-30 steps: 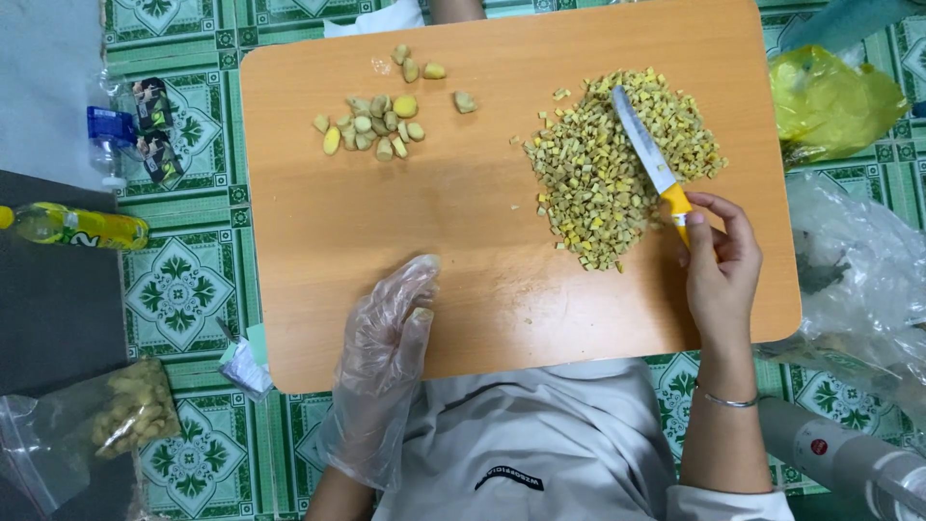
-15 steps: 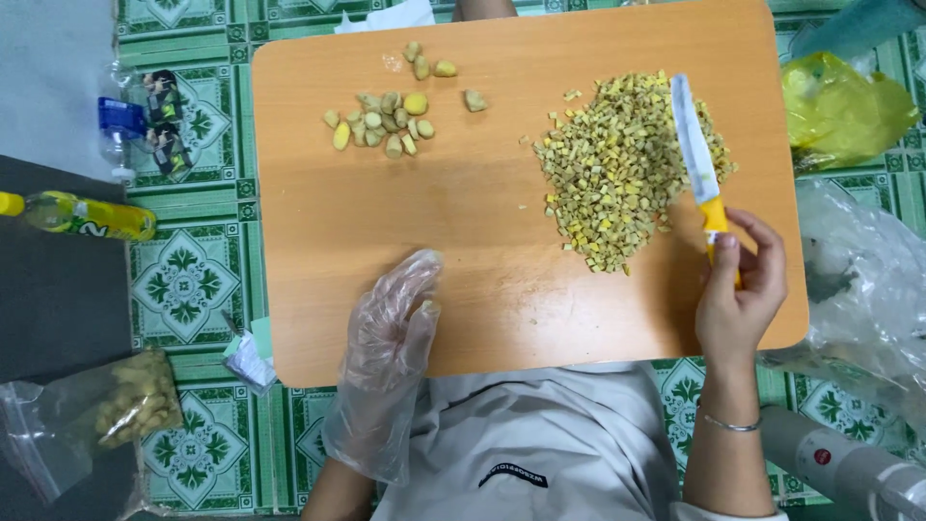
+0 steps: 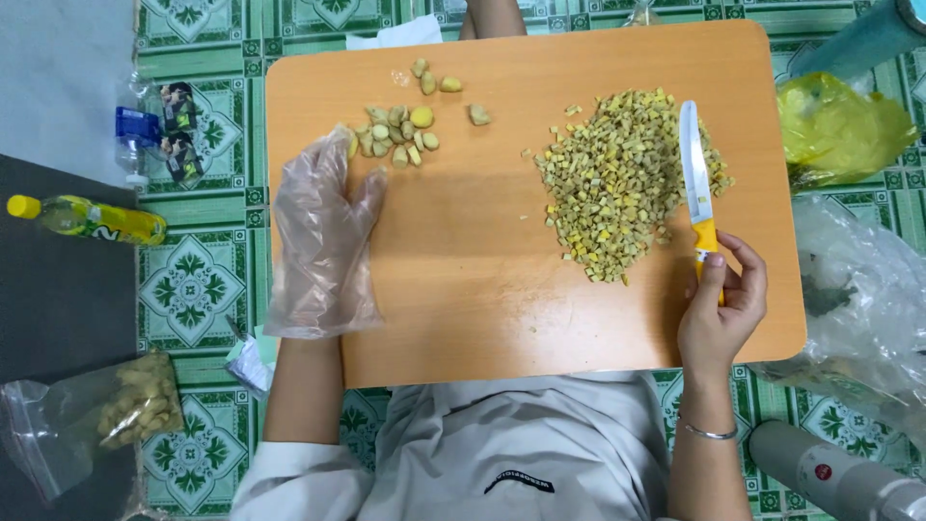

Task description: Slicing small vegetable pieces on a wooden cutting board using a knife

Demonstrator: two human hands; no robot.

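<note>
Green patterned floor tiles are framing the wooden cutting board as the gloved left hand, fingers spread loose, is sliding up toward the uncut slices while the right hand is gripping the knife beside the diced pile.

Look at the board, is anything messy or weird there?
Nothing is spilled or broken. The chopped yellow bits sit in one heap on the wooden board, with a few crumbs strayed at its edges. One oddity: only the left hand wears a loose plastic glove, while the bare right hand holds the knife.
</note>
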